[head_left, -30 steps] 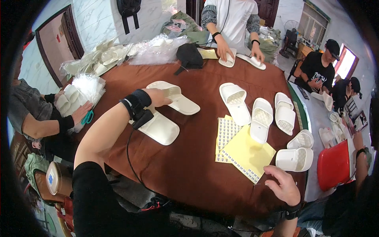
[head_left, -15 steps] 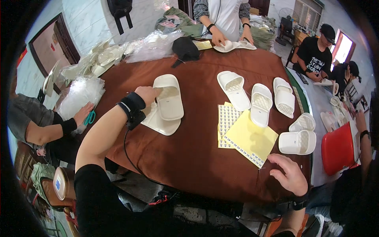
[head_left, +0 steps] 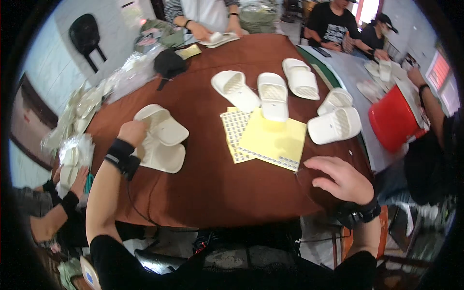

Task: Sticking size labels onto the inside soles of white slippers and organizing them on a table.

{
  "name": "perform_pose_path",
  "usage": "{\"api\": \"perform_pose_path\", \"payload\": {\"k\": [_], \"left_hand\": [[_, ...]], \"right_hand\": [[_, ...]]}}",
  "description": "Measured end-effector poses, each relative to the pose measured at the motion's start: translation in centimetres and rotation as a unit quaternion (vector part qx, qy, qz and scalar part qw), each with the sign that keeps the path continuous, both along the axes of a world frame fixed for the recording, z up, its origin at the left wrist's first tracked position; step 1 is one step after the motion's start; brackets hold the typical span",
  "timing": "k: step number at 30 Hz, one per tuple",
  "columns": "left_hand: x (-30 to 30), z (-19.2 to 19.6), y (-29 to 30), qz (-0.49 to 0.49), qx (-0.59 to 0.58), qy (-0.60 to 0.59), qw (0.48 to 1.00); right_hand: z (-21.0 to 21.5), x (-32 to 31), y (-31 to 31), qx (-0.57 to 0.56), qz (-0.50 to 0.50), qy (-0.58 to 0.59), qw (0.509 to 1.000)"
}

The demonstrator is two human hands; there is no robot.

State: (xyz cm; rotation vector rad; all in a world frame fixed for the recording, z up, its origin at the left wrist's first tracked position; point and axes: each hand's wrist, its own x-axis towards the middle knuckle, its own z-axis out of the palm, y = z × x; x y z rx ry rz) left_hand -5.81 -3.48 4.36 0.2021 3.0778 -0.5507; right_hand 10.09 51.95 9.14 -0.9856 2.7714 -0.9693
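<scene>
Two cream slippers lie partly overlapped on the left of the brown cloth, the upper slipper [head_left: 170,129] resting on the lower slipper [head_left: 163,157]. My left hand [head_left: 134,133] is closed on the left edge of this pair, its fingertips partly hidden by the slippers. On the right, my right hand [head_left: 340,179] is held palm down with thumb and fingers apart, holding nothing. Its fingertips are close to the corner of a yellow sticker sheet [head_left: 273,137]. A second sheet, with rows of small printed stickers [head_left: 234,128], lies partly under it.
Beyond the sheets lie several more slippers [head_left: 273,96]. A red bin [head_left: 396,118] stands at the right. A black cap [head_left: 169,64] and plastic-wrapped slippers [head_left: 77,108] line the far left. Across the table a person handles slippers [head_left: 219,39]; at left another's hand [head_left: 79,181] rests by teal scissors [head_left: 89,183].
The whole view has turned and shifted, so the table's things sit further left and appear rotated. My left hand stays at the slipper pair; my right stays open near the sheet corner.
</scene>
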Motion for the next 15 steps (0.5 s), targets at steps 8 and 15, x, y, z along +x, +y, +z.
{"api": "perform_pose_path", "payload": {"k": [8,15], "left_hand": [[4.7,4.7,7.9,-0.194,0.045,0.032,0.980],[7.0,4.9,14.2,-0.313,-0.024,0.131,0.940]], "right_hand": [[-1.0,-1.2,0.3,-0.018,0.002,-0.001,1.000],[-3.7,-3.7,-1.3,-0.081,-0.040,-0.054,0.994]]}}
